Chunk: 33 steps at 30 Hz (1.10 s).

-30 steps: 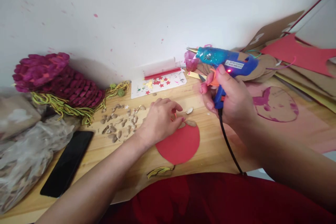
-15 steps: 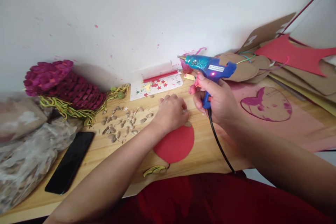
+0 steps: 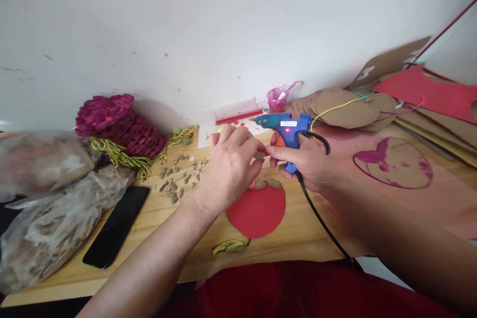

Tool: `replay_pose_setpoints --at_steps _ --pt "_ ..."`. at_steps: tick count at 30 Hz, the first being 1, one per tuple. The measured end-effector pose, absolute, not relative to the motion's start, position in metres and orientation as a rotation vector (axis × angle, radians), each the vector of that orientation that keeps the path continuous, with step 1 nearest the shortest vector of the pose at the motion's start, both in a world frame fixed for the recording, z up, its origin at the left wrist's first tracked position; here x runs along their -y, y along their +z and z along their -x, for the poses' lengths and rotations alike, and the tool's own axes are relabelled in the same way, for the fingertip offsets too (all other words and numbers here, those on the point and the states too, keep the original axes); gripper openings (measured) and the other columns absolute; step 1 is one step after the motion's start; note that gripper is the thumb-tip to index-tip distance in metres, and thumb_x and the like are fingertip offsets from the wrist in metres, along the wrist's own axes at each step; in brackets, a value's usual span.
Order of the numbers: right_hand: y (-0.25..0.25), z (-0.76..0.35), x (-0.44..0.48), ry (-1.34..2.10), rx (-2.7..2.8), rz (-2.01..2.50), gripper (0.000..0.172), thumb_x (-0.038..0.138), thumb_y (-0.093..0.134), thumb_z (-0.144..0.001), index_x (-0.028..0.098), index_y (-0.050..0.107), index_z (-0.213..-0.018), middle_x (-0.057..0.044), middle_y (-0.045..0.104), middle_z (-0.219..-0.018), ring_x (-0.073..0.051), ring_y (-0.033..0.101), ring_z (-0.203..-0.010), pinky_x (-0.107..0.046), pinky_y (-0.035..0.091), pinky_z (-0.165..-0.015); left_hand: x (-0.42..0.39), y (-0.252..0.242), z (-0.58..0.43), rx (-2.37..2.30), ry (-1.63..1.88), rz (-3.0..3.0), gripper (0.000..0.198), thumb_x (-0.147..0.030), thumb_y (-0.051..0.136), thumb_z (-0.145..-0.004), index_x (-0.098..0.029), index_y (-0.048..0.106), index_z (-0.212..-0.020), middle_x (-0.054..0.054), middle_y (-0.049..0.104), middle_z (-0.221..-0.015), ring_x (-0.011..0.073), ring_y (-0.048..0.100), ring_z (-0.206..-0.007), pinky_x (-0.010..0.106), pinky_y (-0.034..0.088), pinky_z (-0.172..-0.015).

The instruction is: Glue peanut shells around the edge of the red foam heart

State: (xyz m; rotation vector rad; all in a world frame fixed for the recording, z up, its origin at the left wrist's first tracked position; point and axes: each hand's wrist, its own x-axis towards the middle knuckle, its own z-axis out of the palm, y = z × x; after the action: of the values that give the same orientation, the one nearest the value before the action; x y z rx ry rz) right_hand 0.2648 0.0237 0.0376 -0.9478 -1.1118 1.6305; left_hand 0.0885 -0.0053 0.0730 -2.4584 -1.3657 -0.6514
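My right hand grips a blue glue gun by its handle, its red light lit and the nozzle facing left. My left hand is above the upper edge of a red round card. Its fingers are curled and pinched together, meeting the tip of my right thumb; what they hold, if anything, is hidden. Several peanuts lie along the card's top rim, partly covered by my left hand. A yellow-green tassel extends from the card's bottom.
Loose peanuts are scattered to the left, beside a black phone and a plastic bag. Behind stand a magenta peanut-covered craft and a paint cup. Cardboard discs and a painted piece lie right; the gun's cable trails forward.
My left hand has lifted from the card's top edge and come against my right thumb, exposing more peanuts. The glue gun is lower in view and nearer the left hand. The whole view has shifted slightly.
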Motion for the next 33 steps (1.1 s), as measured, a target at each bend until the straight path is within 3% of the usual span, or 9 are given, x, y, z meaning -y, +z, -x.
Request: replay_pose_setpoints --at_steps 14,22,28,33 --pt "0.031 -0.256 -0.023 1.507 1.299 1.081 0.013 0.013 0.067 -0.062 0.020 0.058 -0.068 0.006 0.056 -0.050 -0.008 0.048 -0.039 -0.018 0.037 -0.031 0.007 0.067 -0.096 1.212 -0.453 2.475 0.008 -0.020 0.065 -0.091 -0.019 0.064 -0.083 0.009 0.063 -0.092 0.0276 0.049 -0.093 0.043 0.034 -0.078" --pt "0.024 -0.255 -0.026 1.478 1.296 1.135 0.015 0.014 0.069 -0.065 0.021 0.056 -0.063 0.004 0.056 -0.045 -0.009 0.046 -0.034 -0.018 0.033 -0.028 0.010 0.062 -0.103 1.220 -0.415 2.486 0.007 -0.018 0.060 -0.094 -0.017 0.064 -0.088 0.009 0.063 -0.093 0.0281 0.050 -0.092 0.044 0.035 -0.077" --pt "0.028 -0.256 -0.025 1.511 1.217 1.109 0.029 0.022 0.083 -0.064 0.022 0.054 -0.071 0.006 0.054 -0.051 -0.010 0.051 -0.040 -0.018 0.033 -0.029 0.019 0.059 -0.092 1.309 -0.696 2.398 0.031 -0.021 0.062 -0.095 -0.021 0.062 -0.126 0.008 0.068 -0.107 0.0272 0.054 -0.100 0.045 0.037 -0.084" --pt "0.038 -0.258 -0.022 1.639 1.135 1.028 0.036 0.025 0.084 -0.064 0.023 0.052 -0.080 0.005 0.057 -0.055 -0.011 0.054 -0.045 -0.017 0.030 -0.030 0.012 0.045 -0.070 1.710 -1.295 2.518 0.025 -0.025 0.075 -0.086 -0.022 0.070 -0.111 0.003 0.069 -0.091 0.0205 0.062 -0.088 0.039 0.045 -0.082"
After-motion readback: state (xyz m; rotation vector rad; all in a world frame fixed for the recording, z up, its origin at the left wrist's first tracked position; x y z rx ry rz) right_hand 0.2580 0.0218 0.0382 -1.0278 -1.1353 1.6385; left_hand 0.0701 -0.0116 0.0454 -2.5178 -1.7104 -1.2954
